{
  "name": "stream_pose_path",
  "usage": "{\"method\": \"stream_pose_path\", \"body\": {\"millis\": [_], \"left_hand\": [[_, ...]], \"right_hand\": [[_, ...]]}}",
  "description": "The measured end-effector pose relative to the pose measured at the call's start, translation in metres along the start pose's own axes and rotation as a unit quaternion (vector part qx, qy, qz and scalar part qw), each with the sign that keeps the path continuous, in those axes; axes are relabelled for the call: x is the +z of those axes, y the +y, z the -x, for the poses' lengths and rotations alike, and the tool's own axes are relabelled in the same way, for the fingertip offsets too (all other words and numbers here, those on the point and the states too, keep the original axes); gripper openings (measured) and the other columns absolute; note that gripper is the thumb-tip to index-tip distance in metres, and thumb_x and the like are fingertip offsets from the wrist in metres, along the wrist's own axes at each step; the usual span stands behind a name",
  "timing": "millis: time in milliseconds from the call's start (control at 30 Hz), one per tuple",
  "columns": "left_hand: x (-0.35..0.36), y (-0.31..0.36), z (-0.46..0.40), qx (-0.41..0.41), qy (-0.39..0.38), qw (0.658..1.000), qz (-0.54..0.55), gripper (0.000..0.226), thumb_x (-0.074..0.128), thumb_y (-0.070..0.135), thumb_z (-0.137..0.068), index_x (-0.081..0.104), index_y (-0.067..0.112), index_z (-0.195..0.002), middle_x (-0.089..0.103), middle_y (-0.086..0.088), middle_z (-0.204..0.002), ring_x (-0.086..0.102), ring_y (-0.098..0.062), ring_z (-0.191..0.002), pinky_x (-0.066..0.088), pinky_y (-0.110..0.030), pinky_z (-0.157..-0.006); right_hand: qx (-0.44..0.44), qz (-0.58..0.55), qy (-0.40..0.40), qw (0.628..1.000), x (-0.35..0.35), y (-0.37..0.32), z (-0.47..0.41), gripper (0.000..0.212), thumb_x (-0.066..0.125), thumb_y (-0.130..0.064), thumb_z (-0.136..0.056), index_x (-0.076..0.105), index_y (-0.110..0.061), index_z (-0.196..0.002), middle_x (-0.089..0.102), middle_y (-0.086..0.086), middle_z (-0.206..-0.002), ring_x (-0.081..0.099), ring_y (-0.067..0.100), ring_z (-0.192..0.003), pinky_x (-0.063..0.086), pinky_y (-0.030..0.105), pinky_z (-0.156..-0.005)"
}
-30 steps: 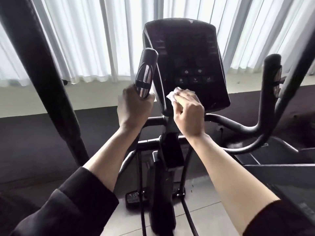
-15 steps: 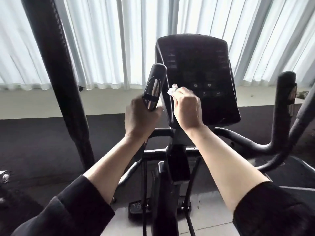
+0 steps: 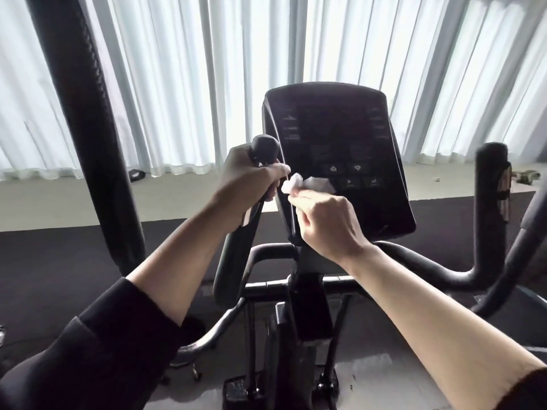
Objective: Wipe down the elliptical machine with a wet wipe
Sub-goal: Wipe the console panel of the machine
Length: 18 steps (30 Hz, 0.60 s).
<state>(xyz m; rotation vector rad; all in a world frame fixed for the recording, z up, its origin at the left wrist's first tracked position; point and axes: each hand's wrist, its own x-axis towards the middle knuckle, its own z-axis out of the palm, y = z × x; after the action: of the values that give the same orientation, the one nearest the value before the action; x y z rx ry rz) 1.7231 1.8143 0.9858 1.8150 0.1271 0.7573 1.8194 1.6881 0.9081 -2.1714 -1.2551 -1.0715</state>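
The black elliptical machine fills the view, its dark console (image 3: 349,143) upright in the middle. My left hand (image 3: 251,184) grips the top of the left fixed handle (image 3: 265,145), just left of the console. My right hand (image 3: 328,226) pinches a crumpled white wet wipe (image 3: 299,183) at the console's lower left edge, close to my left fingertips. The right fixed handle (image 3: 490,179) stands free at the right.
A thick black moving arm (image 3: 88,137) rises at the left, another at the far right edge. White curtains (image 3: 189,84) hang behind a pale sill. The machine's black post (image 3: 307,315) and frame run down to a grey floor.
My left hand has slid up the left handle to its top. My right hand has drawn back a little from the console's left edge, with more of the wipe showing. The view tilted down.
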Motion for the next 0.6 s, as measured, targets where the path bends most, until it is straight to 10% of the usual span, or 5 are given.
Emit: {"method": "stream_pose_path", "body": {"millis": [233,467,600], "left_hand": [[0.001,-0.003,-0.002,0.002,0.005,1.000,0.021,0.021,0.067,-0.003,-0.083,0.055,0.007,-0.069,0.048,0.004,-0.043,0.044,-0.011,-0.038,0.040,-0.022,-0.042],[0.002,-0.007,-0.006,0.018,0.006,1.000,0.019,0.028,0.067,-0.001,-0.082,0.054,0.011,-0.060,0.048,0.006,-0.040,0.044,-0.010,-0.037,0.040,-0.020,-0.043],[0.002,-0.005,-0.004,0.018,0.001,0.999,0.039,0.028,0.067,-0.002,-0.083,0.052,0.008,-0.062,0.048,0.003,-0.042,0.044,-0.009,-0.036,0.039,-0.019,-0.041]], "right_hand": [[0.057,-0.030,-0.012,0.998,0.009,0.005,-0.046,0.032,0.053,-0.009,-0.094,0.066,-0.006,-0.123,0.066,0.006,-0.126,0.061,0.019,-0.118,0.049,0.030,-0.095],[0.025,-0.038,0.004,0.999,0.001,0.008,0.003,0.030,0.058,-0.010,-0.088,0.072,-0.014,-0.114,0.071,-0.001,-0.116,0.067,0.015,-0.107,0.058,0.031,-0.082],[0.084,-0.038,-0.009,0.996,0.006,0.022,-0.035,0.038,0.053,-0.011,-0.096,0.060,-0.017,-0.133,0.058,-0.004,-0.137,0.052,0.009,-0.128,0.042,0.025,-0.104]]}}
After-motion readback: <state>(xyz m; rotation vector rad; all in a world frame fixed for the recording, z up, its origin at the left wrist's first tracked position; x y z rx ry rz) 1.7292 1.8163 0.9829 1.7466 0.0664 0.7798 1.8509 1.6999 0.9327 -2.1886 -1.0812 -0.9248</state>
